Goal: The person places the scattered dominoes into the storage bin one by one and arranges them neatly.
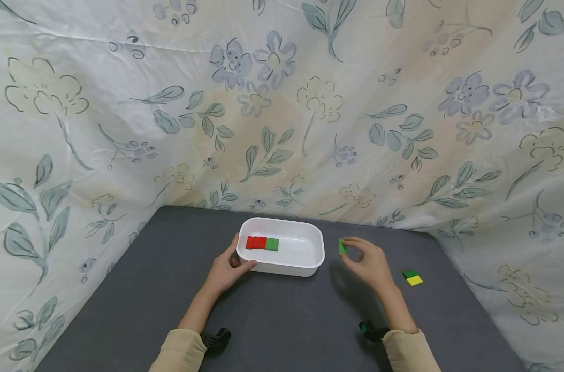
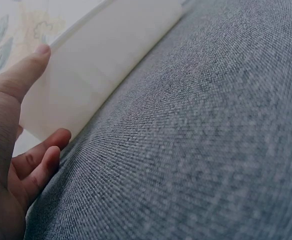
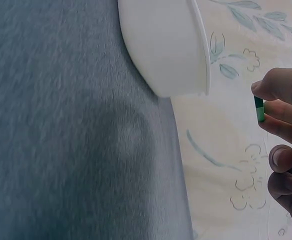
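A white plastic tub (image 1: 286, 269) stands toward the far side of the table. My left hand (image 1: 223, 274) holds its near left corner, thumb against the front wall and the index finger along the left side. Inside, red tiles (image 1: 256, 242) and a green tile (image 1: 272, 244) lie in a row near the left end. To the right of the tub, my right hand (image 1: 370, 263) pinches a small green tile (image 1: 341, 247) between thumb and fingers, above the table. The right wrist view shows this tile (image 3: 259, 109) edge-on, dark and lighter green.
Right of my right hand, a dark green tile (image 1: 409, 274) and a yellow tile (image 1: 415, 280) lie together on the dark grey table (image 1: 282, 325). A floral cloth (image 1: 282, 103) hangs behind the table and along its sides.
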A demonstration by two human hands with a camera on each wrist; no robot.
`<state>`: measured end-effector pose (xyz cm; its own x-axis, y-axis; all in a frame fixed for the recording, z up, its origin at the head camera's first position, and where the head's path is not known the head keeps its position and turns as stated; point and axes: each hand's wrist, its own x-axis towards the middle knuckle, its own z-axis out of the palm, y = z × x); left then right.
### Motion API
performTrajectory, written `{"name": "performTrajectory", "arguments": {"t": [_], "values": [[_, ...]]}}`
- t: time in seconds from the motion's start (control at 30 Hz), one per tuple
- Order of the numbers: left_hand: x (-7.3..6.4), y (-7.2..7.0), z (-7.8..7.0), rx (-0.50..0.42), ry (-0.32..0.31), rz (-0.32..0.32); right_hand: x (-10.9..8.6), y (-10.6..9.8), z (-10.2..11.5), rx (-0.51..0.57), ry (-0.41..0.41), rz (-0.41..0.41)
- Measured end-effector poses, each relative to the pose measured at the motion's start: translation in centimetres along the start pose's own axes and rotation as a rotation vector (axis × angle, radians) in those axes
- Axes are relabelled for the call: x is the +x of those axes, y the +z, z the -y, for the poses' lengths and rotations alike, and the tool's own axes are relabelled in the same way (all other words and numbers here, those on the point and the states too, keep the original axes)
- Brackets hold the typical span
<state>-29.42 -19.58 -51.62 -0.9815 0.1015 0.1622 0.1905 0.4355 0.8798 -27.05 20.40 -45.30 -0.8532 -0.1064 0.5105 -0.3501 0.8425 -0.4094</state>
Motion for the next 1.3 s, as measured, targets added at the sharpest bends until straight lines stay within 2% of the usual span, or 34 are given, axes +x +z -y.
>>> {"name": "performTrajectory", "arguments": {"t": [0.43, 1.1, 1.3], "values": [[0.0, -0.1, 0.1, 0.005, 0.019, -0.007, 1.4, 1.3, 2.3, 0.045, -0.025, 0.025], [0.0, -0.1, 0.4, 0.000, 0.024, -0.001, 3.1, 4.8, 3.9, 0.101, -0.076, 0.058], [0.7, -0.5, 0.7, -0.015, 0.024, 0.017, 3.9, 6.0, 4.7, 0.070, -0.082, 0.058]]}}
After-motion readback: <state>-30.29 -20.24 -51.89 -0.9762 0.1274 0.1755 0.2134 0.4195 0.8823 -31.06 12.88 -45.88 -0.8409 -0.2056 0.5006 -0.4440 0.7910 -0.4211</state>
